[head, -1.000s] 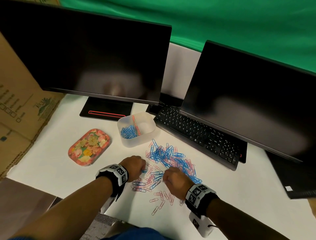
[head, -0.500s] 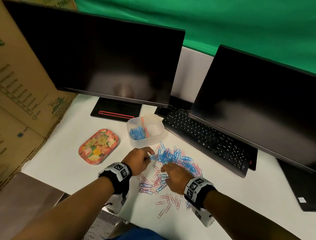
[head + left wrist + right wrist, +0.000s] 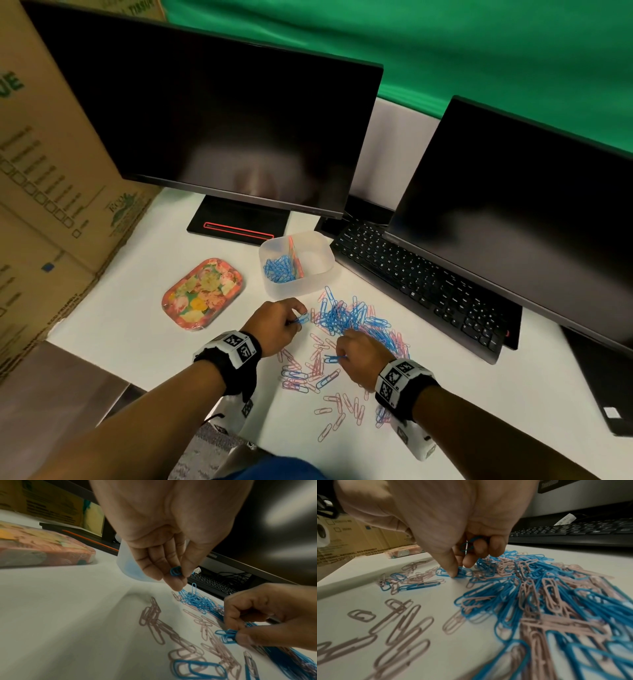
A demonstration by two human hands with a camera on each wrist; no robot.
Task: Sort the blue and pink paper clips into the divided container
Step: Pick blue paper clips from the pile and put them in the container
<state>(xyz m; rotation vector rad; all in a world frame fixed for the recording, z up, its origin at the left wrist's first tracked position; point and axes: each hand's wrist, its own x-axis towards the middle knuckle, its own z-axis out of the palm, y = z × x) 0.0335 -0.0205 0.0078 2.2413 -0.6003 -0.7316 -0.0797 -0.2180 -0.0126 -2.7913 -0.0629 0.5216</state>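
A mixed pile of blue and pink paper clips (image 3: pixel 352 318) lies on the white table, with loose pink ones (image 3: pixel 342 407) scattered nearer me. The translucent divided container (image 3: pixel 297 263) stands behind the pile, blue clips in its left compartment beside an orange divider. My left hand (image 3: pixel 277 325) (image 3: pixel 173 574) is lifted just left of the pile and pinches blue paper clips (image 3: pixel 175 571) between thumb and fingers. My right hand (image 3: pixel 359 356) (image 3: pixel 458 562) is down at the pile's near edge, pinching blue paper clips (image 3: pixel 462 572) against the table, another blue clip tucked under its curled fingers.
A floral tin (image 3: pixel 202 291) lies left of the container. A black keyboard (image 3: pixel 421 284) runs along the right of the pile under a monitor (image 3: pixel 513 219). A second monitor's stand (image 3: pixel 239 222) is behind the container. Cardboard boxes (image 3: pixel 51 171) wall the left side.
My left hand has risen from the near-left clips and moved toward the container with blue clips in it. My right hand stays at the pile, now pinching blue clips.
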